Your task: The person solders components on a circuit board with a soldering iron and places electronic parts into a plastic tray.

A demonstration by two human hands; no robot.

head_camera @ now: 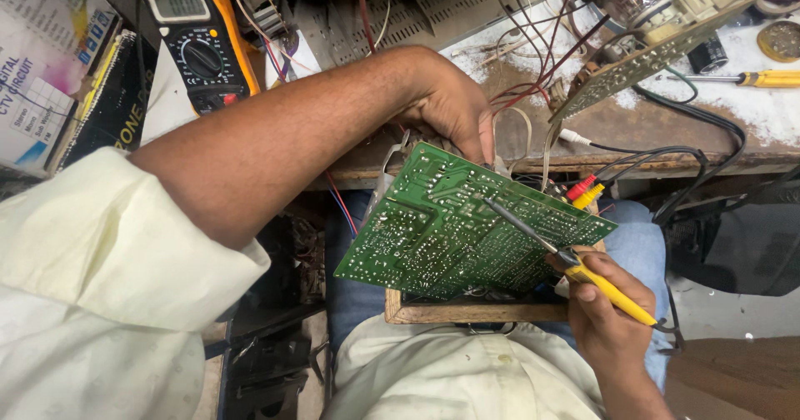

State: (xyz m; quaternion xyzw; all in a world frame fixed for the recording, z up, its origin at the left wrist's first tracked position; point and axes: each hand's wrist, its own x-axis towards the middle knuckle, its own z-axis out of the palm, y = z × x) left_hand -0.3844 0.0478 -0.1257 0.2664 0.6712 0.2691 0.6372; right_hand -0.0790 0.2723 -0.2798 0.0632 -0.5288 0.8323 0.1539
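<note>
Your left hand (454, 107) is wrapped over the far edge of the green circuit board (467, 228), fingers closed on it, holding it tilted solder side up over your lap. The near edge of the board sits over a wooden frame (475, 310).

Your right hand (607, 316) is closed pen-style on the yellow-handled soldering iron (575, 266). The tip is down on the board, roughly mid-board, just left of that hand.

Doing it well, as I read it:
- Keep the left grip firm. The board is only held at one edge, so any tip pressure will rock it. Rest the low edge on the frame.
- Go light on the tip and touch one joint only. The solder points are packed tight around it, so bridging is the risk.
- Keep the shaft at a low angle so you can see the joint past your fingers.

Edges and room:
- Red and yellow plugs (583, 191) hang just off the board corner, above your right hand. Keep the hot shaft away from those leads.
- Loose wires (542, 62) run from beyond your left hand up to a second board (642, 62) propped on the surface (617, 128). Don't tug the held board toward you.
- A multimeter (200, 41) sits past your left forearm, well apart and out of the way.
- A screwdriver (762, 78) lies on the surface far right.
- Open room is mostly to the right of your right hand. Withdraw the iron that way.
</note>
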